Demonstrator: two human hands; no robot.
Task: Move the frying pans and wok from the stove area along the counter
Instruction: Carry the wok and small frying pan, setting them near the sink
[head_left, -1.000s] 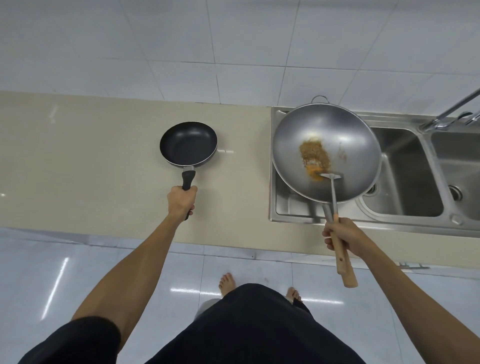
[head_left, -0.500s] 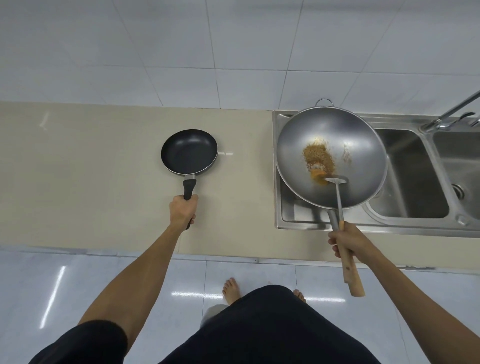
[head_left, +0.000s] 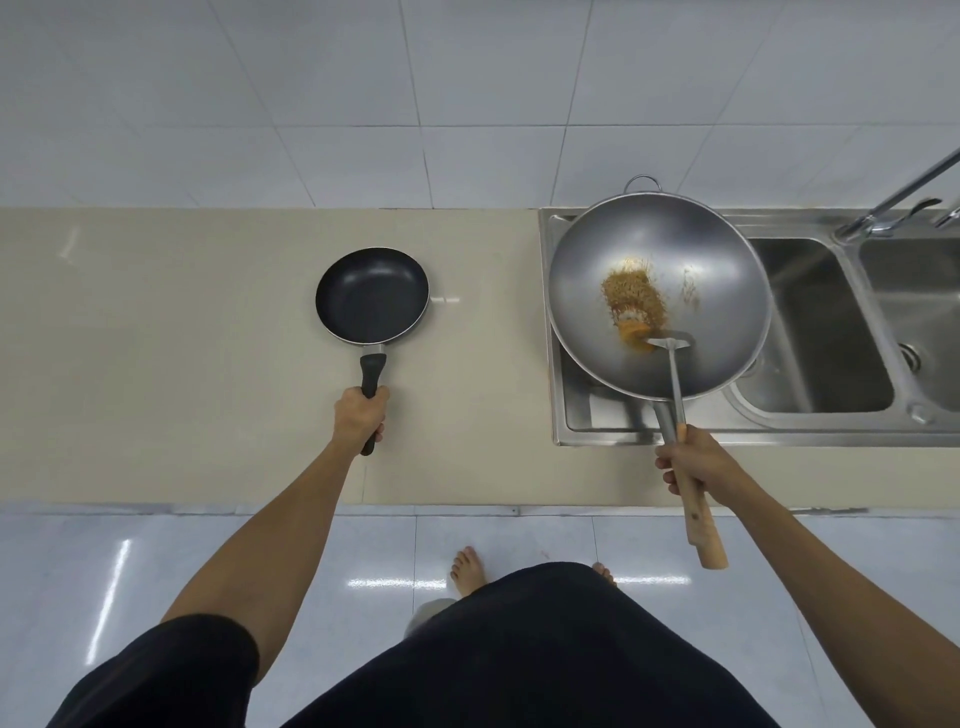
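A small black frying pan (head_left: 372, 295) sits on the beige counter (head_left: 156, 338), and my left hand (head_left: 360, 419) is closed around its black handle. To the right a large steel wok (head_left: 717, 270) is held over the left part of the steel sink (head_left: 576, 415). Brown food residue (head_left: 634, 301) lies in its bowl, and a metal spatula (head_left: 670, 344) rests inside. My right hand (head_left: 693, 462) grips the wok's wooden handle together with the spatula's handle.
The double sink has a deeper basin (head_left: 821, 322) to the right of the wok and a faucet (head_left: 904, 192) at the far right. A white tiled wall runs behind the counter. My bare feet stand on the glossy floor tiles below the counter edge.
Pan and wok sit a little lower in the view than a second ago, with both hands keeping their grips. Their spacing on the counter looks the same.
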